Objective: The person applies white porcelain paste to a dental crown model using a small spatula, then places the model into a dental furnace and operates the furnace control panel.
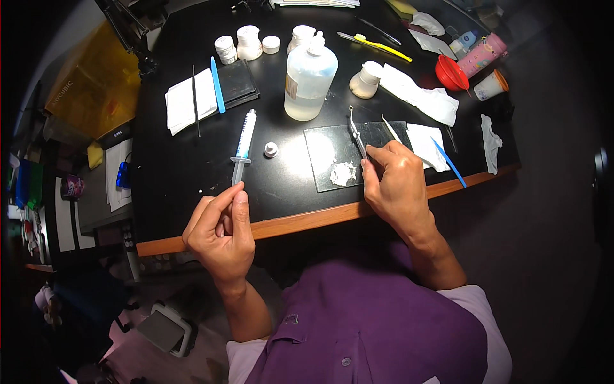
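Pinching the plunger between thumb and forefinger, your left hand (220,233) has the syringe (245,137) left of the glass slab (323,144), long axis running away from you, far end leaning slightly toward the slab side; your right hand (400,185), farther from it, grips a slim metal instrument (356,133) over the slab, tip outward. Count, by the slab: one syringe, one white heap (343,173) on it, one small cap (271,150) to its left, one large bottle (310,83) beyond, two blue sticks (218,86), one each side.
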`<state>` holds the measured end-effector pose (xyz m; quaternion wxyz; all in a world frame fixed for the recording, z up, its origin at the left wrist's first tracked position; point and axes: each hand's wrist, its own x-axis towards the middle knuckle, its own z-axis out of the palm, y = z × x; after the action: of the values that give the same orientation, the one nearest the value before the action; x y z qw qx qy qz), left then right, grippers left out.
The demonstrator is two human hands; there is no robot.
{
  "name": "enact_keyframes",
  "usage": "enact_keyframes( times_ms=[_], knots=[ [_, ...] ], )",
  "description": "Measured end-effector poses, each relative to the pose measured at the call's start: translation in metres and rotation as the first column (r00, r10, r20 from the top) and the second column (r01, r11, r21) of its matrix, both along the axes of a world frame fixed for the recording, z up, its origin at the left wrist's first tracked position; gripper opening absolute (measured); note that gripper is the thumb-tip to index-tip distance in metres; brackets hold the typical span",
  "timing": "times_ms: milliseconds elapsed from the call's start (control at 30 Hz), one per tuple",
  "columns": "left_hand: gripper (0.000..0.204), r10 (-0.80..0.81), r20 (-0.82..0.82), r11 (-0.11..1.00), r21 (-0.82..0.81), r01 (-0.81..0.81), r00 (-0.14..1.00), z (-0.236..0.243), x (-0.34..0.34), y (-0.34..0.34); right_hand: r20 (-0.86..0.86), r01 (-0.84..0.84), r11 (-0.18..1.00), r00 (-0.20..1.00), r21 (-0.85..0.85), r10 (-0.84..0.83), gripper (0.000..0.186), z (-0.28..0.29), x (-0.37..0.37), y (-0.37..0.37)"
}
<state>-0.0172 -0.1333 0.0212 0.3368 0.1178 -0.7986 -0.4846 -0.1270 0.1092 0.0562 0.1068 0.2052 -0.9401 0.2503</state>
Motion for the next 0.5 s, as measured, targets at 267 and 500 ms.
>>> enact_keyframes(
  times_ms=[267, 500],
  knots=[
    [0.013, -0.017, 0.002, 0.999, 0.040, 0.017, 1.000, -0.0029, 0.0013, -0.0027, -0.044, -0.032, 0.999, 0.999, -0.038, 0.030, 0.019, -0.0033, -0.0012, 0.0014],
    [0.013, -0.011, -0.013, 1.000, 0.017, 0.011, 1.000, -0.0032, 0.0066, -0.0012, 0.020, -0.027, 0.999, 0.999, -0.040, 0.028, 0.020, -0.0013, -0.0010, -0.0042]
  ],
)
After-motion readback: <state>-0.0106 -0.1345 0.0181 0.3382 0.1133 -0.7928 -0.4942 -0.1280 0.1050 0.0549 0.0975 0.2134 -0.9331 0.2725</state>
